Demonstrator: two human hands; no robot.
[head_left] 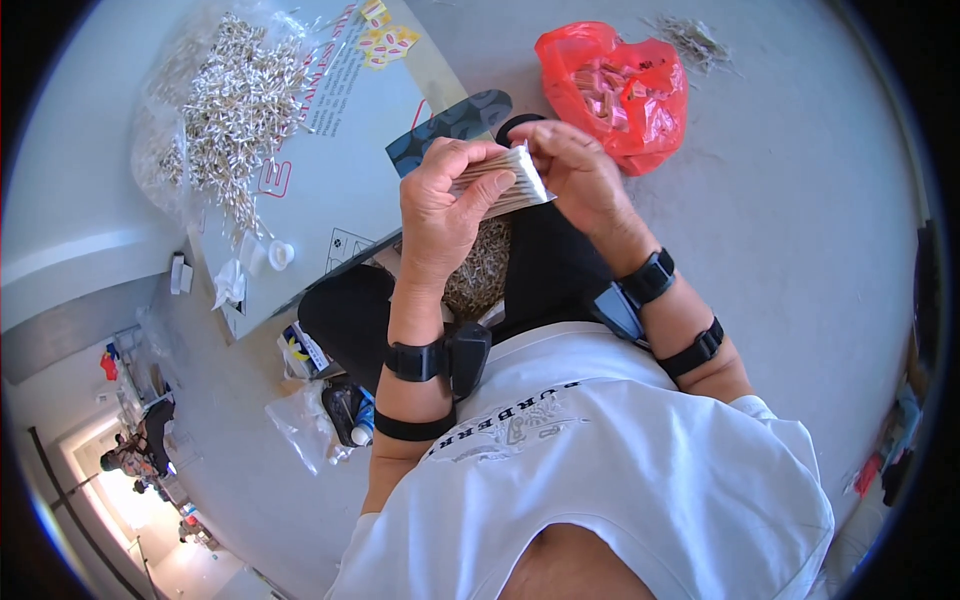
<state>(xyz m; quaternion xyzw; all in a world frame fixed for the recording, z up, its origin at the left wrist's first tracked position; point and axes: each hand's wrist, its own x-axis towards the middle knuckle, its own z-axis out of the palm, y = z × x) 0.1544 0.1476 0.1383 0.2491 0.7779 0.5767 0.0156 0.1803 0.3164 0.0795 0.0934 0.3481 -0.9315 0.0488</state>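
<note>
I see a red bag (615, 90) lying on the grey floor (800, 230) at upper right, open at the top, full of small pinkish packets. A loose scatter of pale sticks (695, 40) lies just beyond it. At upper left a clear bag (225, 110) holds a heap of white sticks and rests on a flat printed board (340, 180), pale with red lettering and a yellow-and-pink sticker at its top edge. A crumpled clear pouch (300, 420) lies by my left knee.

My left hand (440, 205) is raised in front of me, thumb on top, clamped around a bundle (505, 180) of sticks. My right hand (575, 165) meets it from the other side, fingertips pinching the bundle's end. Both wrists carry black straps. Below the hands, more sticks (480, 275) pile in my lap.
</note>
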